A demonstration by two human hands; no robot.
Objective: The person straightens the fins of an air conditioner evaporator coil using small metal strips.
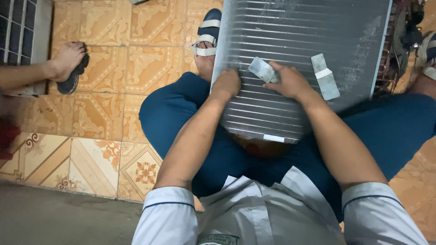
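The person sits low over the tiled floor [109,113], in a pale shirt [254,213] and blue trousers [181,113], knees spread wide. Propped between the knees and sloping away from the body is a finned coil [299,41], a flat grey panel of fine metal ribs; its near edge rests in the lap, just under both hands.

The left hand [226,85] is curled into a loose fist, knuckles pressed on the coil's near left part, close to its left edge. From here I cannot tell whether anything is inside that fist. The right hand [290,81] lies just beside it, a little nearer the middle of the panel, fingers bent and gripping a small metal tool [262,70] whose flat silvery end sticks out toward the left hand and rests against the fins.

Just right of the right hand, a strip [325,76] of grey metal with a white band lies loose on the coil, apart from the fingers.

Beyond the hands, a sandalled foot [206,41] shows at the coil's left edge. At the panel's right end sits a tangle of copper tubes [390,54]. Far left, another person's foot [68,61] in a dark sandal rests on the tiles, beside a grille [20,27].
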